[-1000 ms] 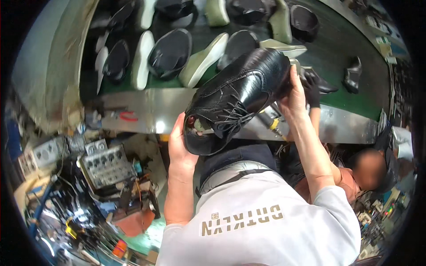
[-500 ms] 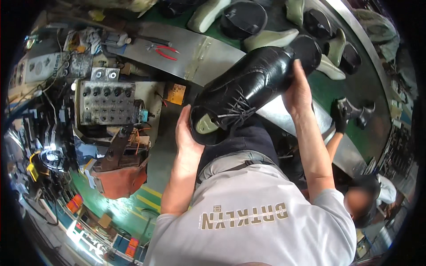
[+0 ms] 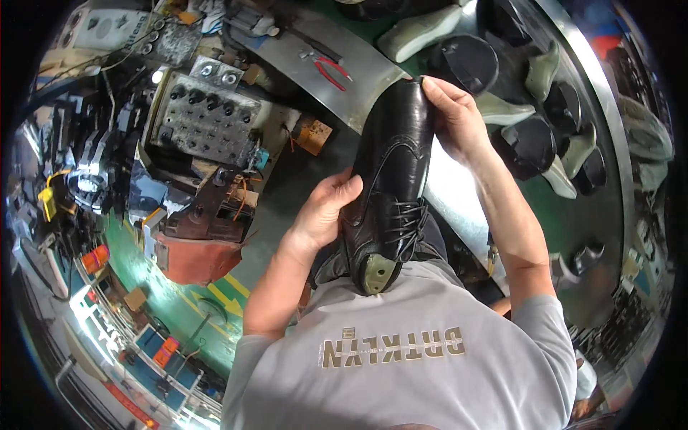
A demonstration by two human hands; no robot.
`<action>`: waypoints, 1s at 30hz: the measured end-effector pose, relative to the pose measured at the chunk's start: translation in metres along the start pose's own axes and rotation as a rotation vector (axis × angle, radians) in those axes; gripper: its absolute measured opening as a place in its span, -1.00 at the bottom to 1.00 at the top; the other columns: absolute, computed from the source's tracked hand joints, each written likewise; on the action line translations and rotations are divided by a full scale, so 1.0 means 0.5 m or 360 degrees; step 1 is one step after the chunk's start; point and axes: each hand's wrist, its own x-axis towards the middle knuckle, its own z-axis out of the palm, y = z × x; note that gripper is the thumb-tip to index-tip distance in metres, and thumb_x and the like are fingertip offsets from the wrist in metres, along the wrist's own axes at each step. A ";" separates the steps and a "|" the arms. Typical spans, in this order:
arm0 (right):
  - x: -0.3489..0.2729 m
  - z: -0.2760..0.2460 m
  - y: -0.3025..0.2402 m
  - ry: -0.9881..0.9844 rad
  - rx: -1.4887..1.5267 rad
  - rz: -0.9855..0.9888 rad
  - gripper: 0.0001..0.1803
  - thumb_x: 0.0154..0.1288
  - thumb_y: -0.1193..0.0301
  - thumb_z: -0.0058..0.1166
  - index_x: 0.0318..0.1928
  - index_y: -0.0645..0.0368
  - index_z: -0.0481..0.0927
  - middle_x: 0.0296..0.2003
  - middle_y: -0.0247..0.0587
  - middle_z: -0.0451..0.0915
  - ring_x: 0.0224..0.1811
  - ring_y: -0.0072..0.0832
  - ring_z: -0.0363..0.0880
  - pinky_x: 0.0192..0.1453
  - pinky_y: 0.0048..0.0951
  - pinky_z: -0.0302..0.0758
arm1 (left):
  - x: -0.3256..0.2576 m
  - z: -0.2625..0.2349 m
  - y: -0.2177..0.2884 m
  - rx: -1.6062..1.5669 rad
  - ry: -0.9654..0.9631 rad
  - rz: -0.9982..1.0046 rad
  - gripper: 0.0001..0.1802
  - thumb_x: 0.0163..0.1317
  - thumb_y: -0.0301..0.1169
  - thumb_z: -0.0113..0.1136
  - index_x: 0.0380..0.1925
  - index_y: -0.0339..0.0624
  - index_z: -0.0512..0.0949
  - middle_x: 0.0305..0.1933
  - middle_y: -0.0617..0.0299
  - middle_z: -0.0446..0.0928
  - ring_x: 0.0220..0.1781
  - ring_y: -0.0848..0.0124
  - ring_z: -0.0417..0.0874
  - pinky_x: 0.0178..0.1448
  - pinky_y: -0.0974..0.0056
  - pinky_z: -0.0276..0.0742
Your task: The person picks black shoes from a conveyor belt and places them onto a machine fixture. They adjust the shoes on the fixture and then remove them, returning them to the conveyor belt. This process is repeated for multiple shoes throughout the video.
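Note:
Between both hands I hold a black leather lace-up shoe (image 3: 393, 168) in front of my body, its toe pointing away and its heel end close to my shirt. A pale green shoe last (image 3: 378, 272) shows in its opening, and dark laces (image 3: 407, 223) cross over it. My left hand (image 3: 328, 209) is closed on the side near the heel, thumb on the leather. At the toe, my right hand (image 3: 455, 118) grips the far right edge with the thumb on top. The fingers under the shoe are hidden.
Several pale green lasts (image 3: 423, 34) and black shoe parts (image 3: 464, 63) lie on the green bench at right. Red-handled pliers (image 3: 333, 73) rest on the metal bench strip (image 3: 287, 64). At left stands a machine with a knobbed panel (image 3: 208, 115) and a reddish-brown cover (image 3: 197, 259).
The shoe has swung from slanting rightward to nearly straight ahead, its heel now nearer my chest. My left hand has moved up its side; my right hand has shifted left at the toe.

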 end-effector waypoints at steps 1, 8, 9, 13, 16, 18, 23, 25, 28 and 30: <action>0.015 0.024 -0.003 -0.0057 -0.0033 0.0017 -0.69 0.36 0.32 0.18 -0.03 0.29 0.65 -0.17 -0.25 0.68 -0.15 -0.55 0.60 0.01 -0.48 0.51 | -0.003 0.007 0.009 0.0009 0.0130 0.0141 -0.52 0.34 -0.21 0.21 0.13 -0.30 0.45 0.03 0.24 0.57 0.02 0.47 0.60 0.16 0.34 0.50; 0.110 0.203 0.033 -0.0129 -0.0121 0.0057 -0.74 0.36 0.39 0.17 -0.06 0.33 0.65 -0.24 -0.26 0.69 -0.24 -0.59 0.63 -0.10 -0.57 0.55 | -0.026 -0.029 0.030 0.0481 0.0931 0.1102 -0.77 0.43 -0.35 0.11 -0.40 -0.21 0.51 -0.47 0.52 0.43 -0.43 0.73 0.31 -0.40 0.52 0.24; 0.125 0.238 0.036 -0.0161 -0.0136 0.0121 -0.75 0.35 0.39 0.18 -0.08 0.33 0.66 -0.25 -0.25 0.69 -0.25 -0.58 0.63 -0.12 -0.57 0.56 | -0.035 -0.052 0.041 0.0566 0.1029 0.1150 -0.75 0.43 -0.35 0.11 -0.44 -0.21 0.49 -0.50 0.53 0.40 -0.44 0.73 0.28 -0.42 0.52 0.20; 0.167 0.412 0.059 -0.0367 -0.0189 0.0215 -0.79 0.34 0.37 0.20 -0.14 0.27 0.62 -0.29 -0.32 0.65 -0.26 -0.60 0.61 -0.15 -0.55 0.55 | -0.122 -0.121 0.110 0.0568 0.1299 0.1257 -0.70 0.44 -0.37 0.10 -0.52 -0.19 0.45 -0.53 0.55 0.36 -0.47 0.75 0.24 -0.46 0.52 0.14; 0.178 0.546 0.088 -0.0657 -0.0279 0.0296 -0.83 0.36 0.33 0.19 -0.21 0.16 0.57 -0.31 -0.41 0.60 -0.27 -0.66 0.57 -0.18 -0.59 0.50 | -0.221 -0.150 0.187 0.0334 0.1402 0.1329 -0.73 0.44 -0.37 0.08 -0.47 -0.22 0.50 -0.49 0.50 0.41 -0.45 0.74 0.28 -0.40 0.53 0.21; 0.191 0.631 0.117 -0.0907 -0.0395 0.0348 -0.83 0.36 0.31 0.19 -0.23 0.14 0.58 -0.31 -0.44 0.60 -0.28 -0.69 0.55 -0.20 -0.62 0.47 | -0.283 -0.195 0.226 0.0241 0.1443 0.1446 -0.75 0.44 -0.37 0.07 -0.43 -0.25 0.52 -0.47 0.47 0.45 -0.43 0.74 0.31 -0.37 0.53 0.25; 0.204 0.879 0.207 -0.1126 -0.0468 -0.0018 -0.79 0.35 0.27 0.21 -0.30 0.15 0.58 -0.41 -0.47 0.59 -0.39 -0.75 0.50 -0.28 -0.66 0.42 | -0.422 -0.288 0.305 0.0101 0.1557 0.1756 -0.77 0.45 -0.35 0.06 -0.31 -0.31 0.55 -0.37 0.41 0.53 -0.38 0.70 0.40 -0.27 0.51 0.35; 0.192 0.965 0.238 -0.1191 -0.0530 0.0190 -0.75 0.36 0.22 0.18 -0.28 0.16 0.59 -0.41 -0.45 0.58 -0.43 -0.75 0.51 -0.33 -0.66 0.43 | -0.482 -0.320 0.329 -0.0008 0.1556 0.1848 -0.79 0.46 -0.39 0.04 -0.27 -0.30 0.56 -0.35 0.40 0.54 -0.37 0.69 0.42 -0.25 0.52 0.36; 0.192 0.998 0.304 -0.1332 -0.0709 0.0410 -0.69 0.37 0.16 0.15 -0.24 0.19 0.61 -0.45 -0.41 0.58 -0.44 -0.67 0.57 -0.33 -0.58 0.54 | -0.558 -0.375 0.361 -0.0121 0.1644 0.1900 -0.79 0.47 -0.40 0.01 -0.26 -0.28 0.56 -0.35 0.41 0.54 -0.36 0.69 0.43 -0.25 0.52 0.36; 0.186 1.022 0.348 -0.1419 -0.0715 0.0627 -0.65 0.38 0.13 0.14 -0.25 0.22 0.63 -0.46 -0.35 0.60 -0.45 -0.60 0.60 -0.31 -0.52 0.59 | -0.599 -0.418 0.391 -0.0229 0.1681 0.1897 -0.78 0.48 -0.39 -0.01 -0.26 -0.27 0.56 -0.34 0.41 0.54 -0.35 0.68 0.44 -0.24 0.51 0.36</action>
